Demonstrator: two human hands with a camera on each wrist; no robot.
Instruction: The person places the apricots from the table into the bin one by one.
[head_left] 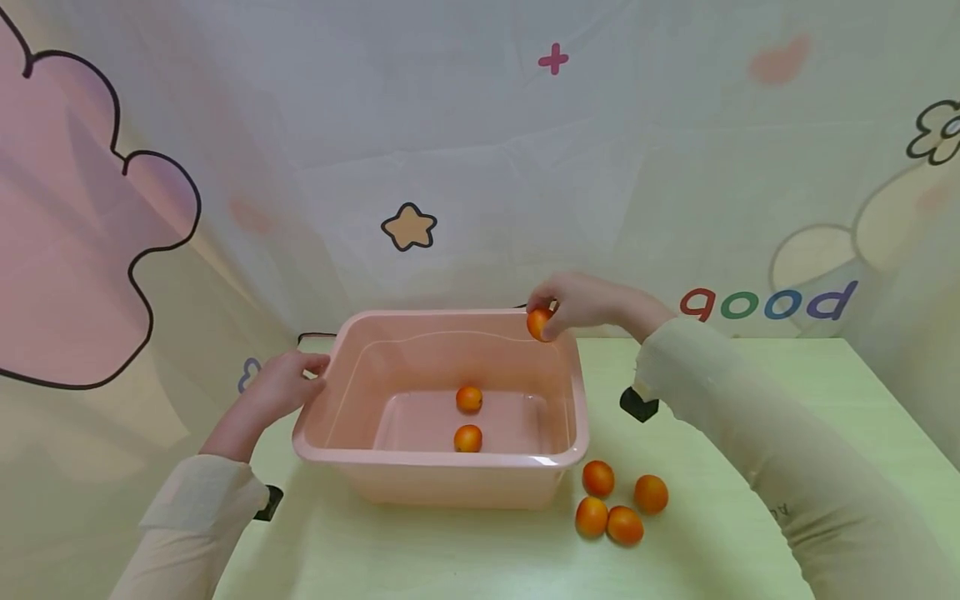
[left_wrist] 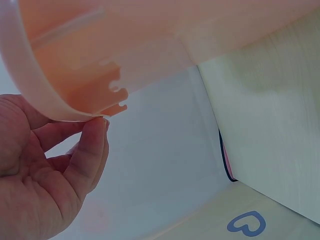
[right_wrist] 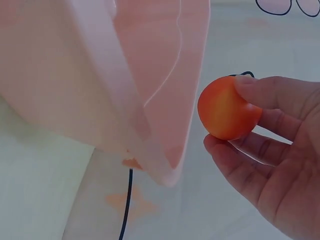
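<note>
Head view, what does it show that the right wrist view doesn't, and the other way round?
Only the head view: two round orange fruits inside the rectangular pink plastic tub, four more on the pale green tabletop, and the person's left grip at the tub's rim.
Only the right wrist view: the palm side of the right grip.
Both: that grip pinching another round orange fruit, plus some of the tub and tabletop.

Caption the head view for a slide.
Left hand grips the pink tub; right hand pinches an orange fruit near its far corner.
</note>
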